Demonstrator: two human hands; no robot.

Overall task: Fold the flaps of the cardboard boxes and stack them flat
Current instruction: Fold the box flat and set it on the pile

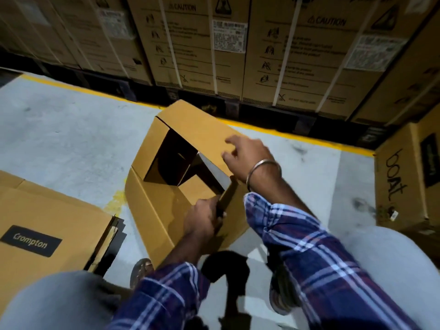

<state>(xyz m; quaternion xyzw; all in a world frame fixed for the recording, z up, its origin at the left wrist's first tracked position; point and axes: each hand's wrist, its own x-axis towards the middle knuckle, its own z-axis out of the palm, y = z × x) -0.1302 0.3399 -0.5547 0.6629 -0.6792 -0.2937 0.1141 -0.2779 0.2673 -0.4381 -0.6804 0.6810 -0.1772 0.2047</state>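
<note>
An open brown cardboard box (164,206) lies on its side on the grey floor, its dark inside facing me. My left hand (202,217) grips the near flap (228,196) of that box by its edge. My right hand (247,156), with a metal bangle on the wrist, rests with loosely spread fingers on the box's upper panel (197,129). A stack of flattened cardboard boxes (47,225) with a black "Crompton" label lies on the floor at the left.
A wall of tall strapped cartons (238,44) on dark pallets stands behind a yellow floor line (309,139). A carton marked "boat" (404,177) stands at the right. My knees and feet are at the bottom of the view.
</note>
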